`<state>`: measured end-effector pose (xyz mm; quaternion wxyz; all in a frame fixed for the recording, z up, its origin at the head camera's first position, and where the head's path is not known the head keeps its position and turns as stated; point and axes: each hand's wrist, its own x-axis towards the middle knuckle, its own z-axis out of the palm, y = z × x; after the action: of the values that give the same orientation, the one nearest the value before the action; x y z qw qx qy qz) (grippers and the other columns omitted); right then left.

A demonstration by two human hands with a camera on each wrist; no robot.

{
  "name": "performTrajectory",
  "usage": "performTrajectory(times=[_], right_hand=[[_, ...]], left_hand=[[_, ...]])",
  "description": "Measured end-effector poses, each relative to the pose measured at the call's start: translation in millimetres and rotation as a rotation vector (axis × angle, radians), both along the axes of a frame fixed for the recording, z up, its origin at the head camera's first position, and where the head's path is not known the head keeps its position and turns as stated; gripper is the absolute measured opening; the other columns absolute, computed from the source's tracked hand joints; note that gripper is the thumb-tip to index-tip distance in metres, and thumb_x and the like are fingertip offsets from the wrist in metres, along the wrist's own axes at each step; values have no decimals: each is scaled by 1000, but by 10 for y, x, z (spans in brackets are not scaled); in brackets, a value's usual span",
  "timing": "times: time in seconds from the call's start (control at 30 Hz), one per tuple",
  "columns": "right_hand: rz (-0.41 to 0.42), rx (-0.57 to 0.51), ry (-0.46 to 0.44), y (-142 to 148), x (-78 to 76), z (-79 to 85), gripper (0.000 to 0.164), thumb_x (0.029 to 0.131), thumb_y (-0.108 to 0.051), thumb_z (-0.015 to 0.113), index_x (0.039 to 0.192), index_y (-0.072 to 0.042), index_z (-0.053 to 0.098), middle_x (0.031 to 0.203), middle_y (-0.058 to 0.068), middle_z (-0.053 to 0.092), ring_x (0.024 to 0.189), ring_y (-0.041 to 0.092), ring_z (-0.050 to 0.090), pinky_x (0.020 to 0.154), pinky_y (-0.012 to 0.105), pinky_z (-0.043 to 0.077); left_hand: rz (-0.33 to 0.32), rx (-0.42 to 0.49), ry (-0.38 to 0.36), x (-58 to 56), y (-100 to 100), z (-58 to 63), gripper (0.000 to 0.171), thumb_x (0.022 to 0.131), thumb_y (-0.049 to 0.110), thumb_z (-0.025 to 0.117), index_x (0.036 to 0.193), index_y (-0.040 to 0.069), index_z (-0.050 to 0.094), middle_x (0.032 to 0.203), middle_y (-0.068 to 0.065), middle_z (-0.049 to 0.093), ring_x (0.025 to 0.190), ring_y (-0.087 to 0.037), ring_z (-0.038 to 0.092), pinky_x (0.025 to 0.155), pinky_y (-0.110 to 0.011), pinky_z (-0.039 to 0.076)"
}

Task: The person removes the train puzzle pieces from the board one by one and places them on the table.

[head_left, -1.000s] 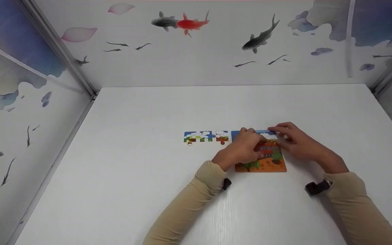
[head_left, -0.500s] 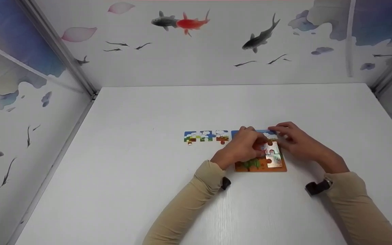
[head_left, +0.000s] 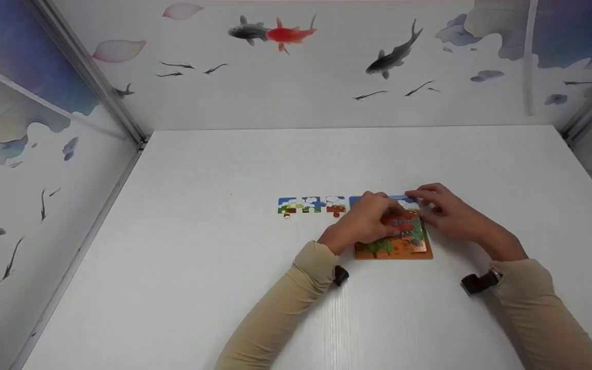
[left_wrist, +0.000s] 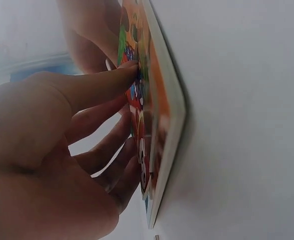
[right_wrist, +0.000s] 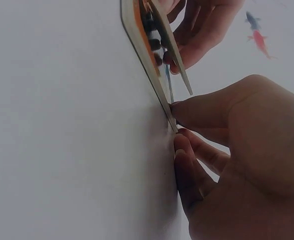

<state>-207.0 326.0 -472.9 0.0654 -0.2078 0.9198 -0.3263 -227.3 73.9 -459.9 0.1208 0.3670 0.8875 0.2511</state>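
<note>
A puzzle board (head_left: 368, 254) with a blue and orange picture lies flat on the white table. My left hand (head_left: 370, 218) is over its left half and pinches a joined section of jigsaw pieces (head_left: 413, 234) between thumb and fingers. In the right wrist view this section (right_wrist: 177, 52) stands tilted up off the board, with a gap under it. My right hand (head_left: 445, 213) holds the board's upper right corner, thumb on top and fingers against the edge. Part of the board is hidden under my left hand.
Left of the board lie several jigsaw pieces: a joined pair (head_left: 310, 205) touching or close to a corner piece (head_left: 287, 206), and another piece (head_left: 335, 205) nearest the board. A printed wall (head_left: 327, 103) closes off the table's far edge.
The joined section lay level on the board, then tilted and caught a bright glare at its right side. Now the glare is gone and its picture shows again. My right hand stays put.
</note>
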Motion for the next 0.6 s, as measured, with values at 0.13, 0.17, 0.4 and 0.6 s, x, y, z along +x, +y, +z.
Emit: performTrajectory(times=[0.13, 0.17, 0.4, 0.6], right_hand=[[-1, 5, -3, 6, -1, -3, 45, 110, -5, 56, 155, -2, 57, 152, 25, 48, 129, 38, 54, 104, 47, 48], [-4, 8, -9, 7, -1, -2, 45, 110, -5, 56, 155, -3, 57, 153, 24, 48, 129, 38, 54, 104, 48, 48], [-17, 17, -33, -2, -2, -5, 46, 111, -4, 54, 156, -4, 55, 154, 25, 45, 132, 39, 52, 109, 58, 47], [-15, 14, -23, -5, 1, -1, 46, 111, -4, 55, 156, -3, 55, 154, 27, 45, 132, 41, 52, 108, 61, 47]], left_hand=[[-7, 35, -25, -4, -14, -3, 42, 102, 25, 78, 143, 16, 71, 136, 2, 73, 125, -13, 60, 113, -27, 45], [-9, 46, -32, -6, -18, -2, 42, 102, 25, 78, 143, 16, 71, 136, 2, 73, 125, -13, 61, 114, -26, 45], [-53, 144, -108, -64, -56, -14, 38, 102, 16, 77, 140, 12, 74, 137, 0, 75, 125, -11, 66, 108, -20, 50], [-47, 209, -172, -98, -88, -34, 36, 102, 7, 74, 138, 12, 76, 137, 0, 75, 120, -9, 66, 100, -17, 52]])
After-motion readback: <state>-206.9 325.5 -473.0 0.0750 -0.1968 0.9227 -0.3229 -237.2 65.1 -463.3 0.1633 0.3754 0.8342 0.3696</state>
